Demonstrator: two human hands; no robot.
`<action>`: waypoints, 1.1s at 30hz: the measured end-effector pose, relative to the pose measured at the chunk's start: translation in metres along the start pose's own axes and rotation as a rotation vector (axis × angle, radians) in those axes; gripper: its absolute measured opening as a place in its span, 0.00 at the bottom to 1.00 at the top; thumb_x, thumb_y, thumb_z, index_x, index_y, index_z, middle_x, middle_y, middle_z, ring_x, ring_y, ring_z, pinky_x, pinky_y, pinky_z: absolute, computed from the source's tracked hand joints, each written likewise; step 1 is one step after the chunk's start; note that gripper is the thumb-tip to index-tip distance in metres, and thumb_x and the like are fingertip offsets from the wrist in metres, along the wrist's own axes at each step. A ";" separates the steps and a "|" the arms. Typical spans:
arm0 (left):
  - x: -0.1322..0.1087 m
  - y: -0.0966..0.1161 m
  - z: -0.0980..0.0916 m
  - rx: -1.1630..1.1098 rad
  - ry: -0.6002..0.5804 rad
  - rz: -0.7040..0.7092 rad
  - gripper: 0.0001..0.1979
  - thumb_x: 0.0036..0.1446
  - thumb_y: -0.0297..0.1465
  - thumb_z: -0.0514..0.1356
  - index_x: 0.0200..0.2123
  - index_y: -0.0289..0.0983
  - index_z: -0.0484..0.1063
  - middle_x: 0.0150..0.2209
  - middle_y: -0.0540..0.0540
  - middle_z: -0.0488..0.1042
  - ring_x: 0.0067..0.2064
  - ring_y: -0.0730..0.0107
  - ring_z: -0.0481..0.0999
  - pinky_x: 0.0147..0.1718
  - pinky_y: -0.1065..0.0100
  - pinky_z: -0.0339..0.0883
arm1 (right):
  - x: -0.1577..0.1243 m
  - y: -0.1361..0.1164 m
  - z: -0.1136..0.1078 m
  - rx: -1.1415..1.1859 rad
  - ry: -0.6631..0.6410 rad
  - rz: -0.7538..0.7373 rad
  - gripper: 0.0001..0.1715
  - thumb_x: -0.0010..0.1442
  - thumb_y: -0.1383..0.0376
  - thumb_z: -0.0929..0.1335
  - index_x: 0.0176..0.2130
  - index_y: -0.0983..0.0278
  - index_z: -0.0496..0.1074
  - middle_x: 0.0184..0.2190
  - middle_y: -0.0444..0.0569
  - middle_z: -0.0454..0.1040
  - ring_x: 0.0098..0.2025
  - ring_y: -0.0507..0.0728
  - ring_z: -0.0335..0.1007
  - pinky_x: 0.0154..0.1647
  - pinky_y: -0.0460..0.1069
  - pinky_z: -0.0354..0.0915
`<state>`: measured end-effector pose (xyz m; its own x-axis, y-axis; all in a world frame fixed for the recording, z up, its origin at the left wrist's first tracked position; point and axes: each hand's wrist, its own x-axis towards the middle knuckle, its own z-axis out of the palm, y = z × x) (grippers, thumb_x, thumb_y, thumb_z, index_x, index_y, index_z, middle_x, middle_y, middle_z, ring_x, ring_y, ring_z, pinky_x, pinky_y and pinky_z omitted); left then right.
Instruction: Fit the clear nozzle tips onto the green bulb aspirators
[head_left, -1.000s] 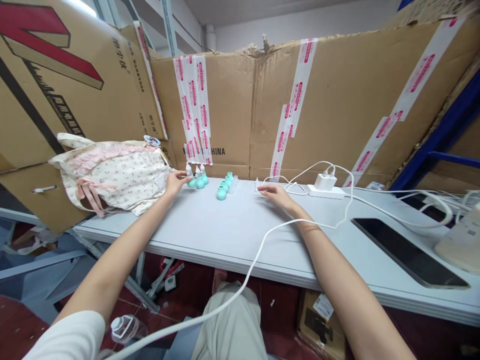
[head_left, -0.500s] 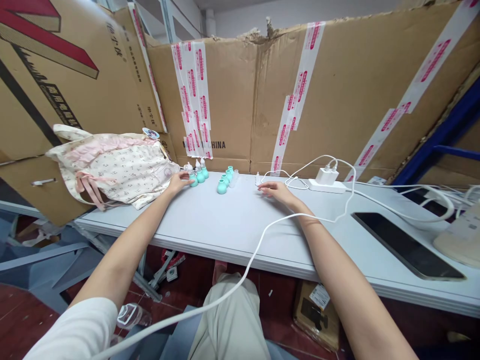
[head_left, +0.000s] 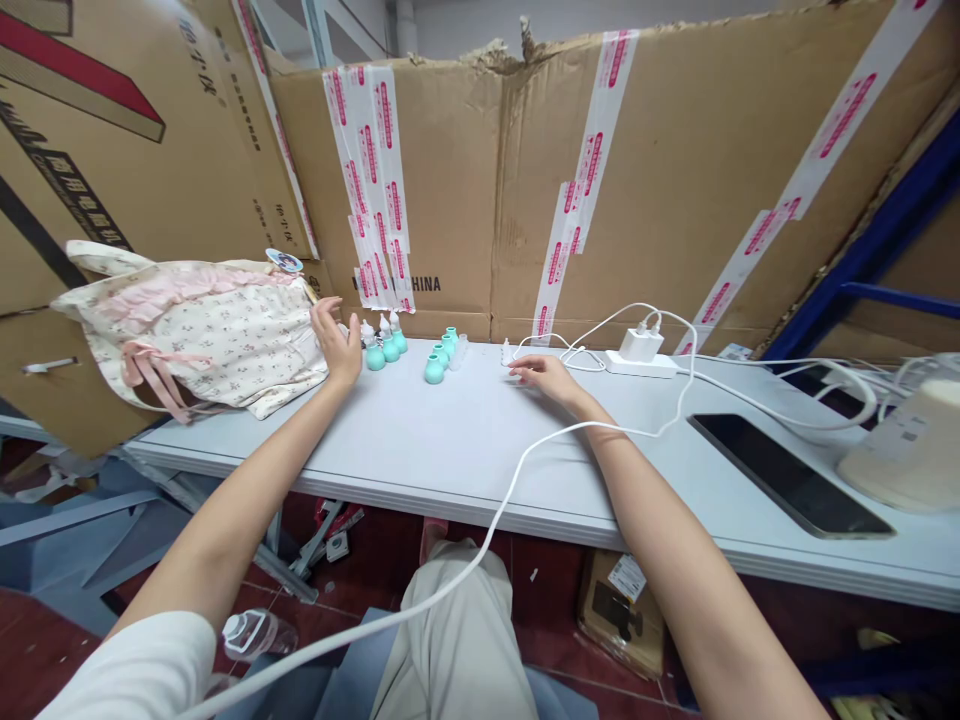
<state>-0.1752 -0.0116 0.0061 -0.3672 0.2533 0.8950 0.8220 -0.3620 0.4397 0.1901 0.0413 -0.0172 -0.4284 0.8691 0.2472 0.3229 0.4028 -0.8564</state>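
My left hand [head_left: 337,342] is raised with fingers and thumb apart, holding nothing, between a floral fabric bag [head_left: 225,330] and a group of mint-green bulbs [head_left: 390,350] with clear pointed tips. Right of these is a row of several mint-green bulbs [head_left: 434,370] without tips, open at the top. Small clear pieces [head_left: 460,352] lie along that row. My right hand [head_left: 544,374] hovers low over the table, fingers loosely stretched and seemingly empty. Just beyond its fingertips are small whitish clear pieces [head_left: 506,352], too small to make out well.
A white cable [head_left: 517,480] crosses the grey table [head_left: 420,440] and hangs over its front edge. To the right are a power strip with a charger [head_left: 641,350], a dark phone [head_left: 787,470] and a beige object [head_left: 907,450]. Taped cardboard [head_left: 450,180] walls the back.
My left hand has let go of a mint-green bulb at the left group and lifted up and left, fingers spreading. My right hand stays nearly in place. The view has shifted slightly.
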 end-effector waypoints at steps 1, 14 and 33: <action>0.001 0.014 0.004 -0.005 0.023 0.077 0.15 0.59 0.32 0.53 0.49 0.34 0.62 0.51 0.40 0.62 0.54 0.65 0.61 0.54 0.65 0.56 | 0.000 0.001 -0.001 -0.072 0.046 -0.038 0.11 0.57 0.70 0.65 0.40 0.67 0.74 0.35 0.51 0.76 0.30 0.53 0.70 0.37 0.48 0.64; -0.042 0.096 0.104 -0.262 -0.287 0.081 0.10 0.53 0.20 0.49 0.32 0.37 0.67 0.38 0.44 0.68 0.44 0.64 0.65 0.45 0.65 0.60 | -0.005 0.005 0.012 -0.851 0.316 -0.211 0.17 0.58 0.74 0.62 0.48 0.64 0.65 0.45 0.52 0.70 0.46 0.59 0.65 0.41 0.49 0.60; -0.031 0.070 0.092 -0.282 -0.459 0.047 0.14 0.50 0.28 0.61 0.43 0.37 0.72 0.40 0.43 0.73 0.44 0.62 0.68 0.45 0.62 0.61 | 0.061 -0.037 0.033 -0.089 0.308 0.159 0.11 0.57 0.63 0.65 0.39 0.65 0.74 0.40 0.52 0.76 0.37 0.55 0.71 0.32 0.46 0.62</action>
<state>-0.0660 0.0376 0.0022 -0.0532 0.5741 0.8171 0.6609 -0.5932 0.4598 0.1237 0.0698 0.0148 -0.0971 0.9633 0.2504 0.4428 0.2672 -0.8559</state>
